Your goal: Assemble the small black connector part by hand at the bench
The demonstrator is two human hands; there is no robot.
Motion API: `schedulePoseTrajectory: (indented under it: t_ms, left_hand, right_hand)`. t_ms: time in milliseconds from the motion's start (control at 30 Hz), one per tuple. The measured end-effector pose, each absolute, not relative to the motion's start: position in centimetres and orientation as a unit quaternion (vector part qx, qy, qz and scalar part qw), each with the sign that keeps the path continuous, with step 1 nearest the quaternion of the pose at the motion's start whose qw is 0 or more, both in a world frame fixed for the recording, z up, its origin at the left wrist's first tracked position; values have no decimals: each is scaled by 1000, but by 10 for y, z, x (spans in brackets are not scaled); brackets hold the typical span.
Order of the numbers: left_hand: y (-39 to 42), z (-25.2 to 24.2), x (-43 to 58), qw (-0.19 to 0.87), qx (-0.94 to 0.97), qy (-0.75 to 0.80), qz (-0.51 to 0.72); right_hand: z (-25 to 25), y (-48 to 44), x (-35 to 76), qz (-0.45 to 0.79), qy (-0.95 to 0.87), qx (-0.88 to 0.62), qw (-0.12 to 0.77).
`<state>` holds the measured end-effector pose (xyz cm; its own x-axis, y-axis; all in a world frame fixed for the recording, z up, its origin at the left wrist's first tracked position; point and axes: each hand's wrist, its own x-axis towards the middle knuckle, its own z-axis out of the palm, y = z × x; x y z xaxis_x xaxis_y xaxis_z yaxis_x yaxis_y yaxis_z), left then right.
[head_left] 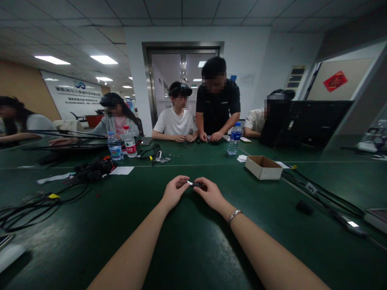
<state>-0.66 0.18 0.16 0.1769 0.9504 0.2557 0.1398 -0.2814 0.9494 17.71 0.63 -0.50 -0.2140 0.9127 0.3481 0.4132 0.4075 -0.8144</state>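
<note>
Above the middle of the green table (184, 249), both hands meet around a small dark object with a bright, shiny end (190, 183). My left hand (174, 192) pinches at the shiny end with thumb and fingers. The dark end is gripped by my right hand (211, 194), its fingers closed round it and partly hiding it. It is too small and blurred for its exact kind to show. A silvery bracelet (234, 216) circles the right wrist.
An open cardboard box (263, 172) and a water bottle (234, 139) stand ahead to the right. Black cables (36, 209) lie at left; a dark cylindrical piece (304, 207) lies at right. Two more bottles (115, 146) stand ahead left. Several people sit or stand across the table.
</note>
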Motion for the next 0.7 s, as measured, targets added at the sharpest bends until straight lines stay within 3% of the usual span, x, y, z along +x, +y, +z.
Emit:
schedulePoseTrajectory:
  t_ms: [300, 700]
  left_hand:
    - [4, 2, -7, 427, 644, 382, 508]
    - [-1, 9, -2, 445, 625, 387, 512]
  right_hand:
    - [5, 0, 176, 308, -733, -470, 383]
    - [1, 2, 176, 327, -735, -441, 399]
